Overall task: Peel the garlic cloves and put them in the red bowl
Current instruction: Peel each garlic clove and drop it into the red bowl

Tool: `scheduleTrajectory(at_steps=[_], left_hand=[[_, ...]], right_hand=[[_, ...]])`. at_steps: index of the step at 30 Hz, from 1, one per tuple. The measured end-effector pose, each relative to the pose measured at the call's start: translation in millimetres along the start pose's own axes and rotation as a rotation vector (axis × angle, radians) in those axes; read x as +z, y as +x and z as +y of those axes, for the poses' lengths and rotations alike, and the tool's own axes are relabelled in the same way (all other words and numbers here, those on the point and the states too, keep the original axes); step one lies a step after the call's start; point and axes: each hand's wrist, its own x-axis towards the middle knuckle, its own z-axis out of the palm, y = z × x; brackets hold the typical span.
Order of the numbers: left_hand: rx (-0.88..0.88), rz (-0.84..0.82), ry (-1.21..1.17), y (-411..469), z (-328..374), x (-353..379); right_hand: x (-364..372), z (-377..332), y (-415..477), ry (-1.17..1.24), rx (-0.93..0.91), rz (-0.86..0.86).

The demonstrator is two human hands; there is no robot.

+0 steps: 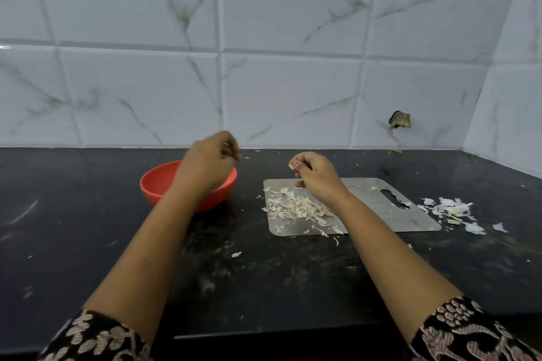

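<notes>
The red bowl stands on the black counter, left of the steel cutting board. My left hand hovers over the bowl's far right side with its fingers curled. A small white garlic piece shows between its fingertips, mostly hidden. My right hand is raised above the board's left end and pinches a pale yellowish garlic clove between thumb and fingers. A heap of garlic peels lies on the board under that hand. The inside of the bowl is hidden by my left hand and wrist.
More white peels and garlic bits lie on the counter right of the board. Stray flakes dot the counter in front. The tiled wall closes off the back and the right corner. The counter's front edge runs near my sleeves.
</notes>
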Motion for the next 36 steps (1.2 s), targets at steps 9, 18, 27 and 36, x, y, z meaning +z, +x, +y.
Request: scheduleTrajectory(at_steps=[9, 18, 27, 36], left_hand=[[-0.261, 0.325, 0.073, -4.4, -82.6, -46.9], [-0.215, 0.228, 0.096, -3.8, -89.5, -36.6], [-0.140, 0.262, 0.066, -9.4, -80.1, -36.4], [0.219, 0.148, 0.045, -18.6, -20.0, 3.1]], right_hand=[[89.4, -73.6, 39.1, -0.427, -0.295, -0.331], [134.0, -66.8, 64.5, -0.906, -0.366, -0.630], [94.2, -57.0, 51.6, -0.441, -0.328, -0.318], [-32.6, -25.8, 18.9, -0.467, 0.028, -0.415]])
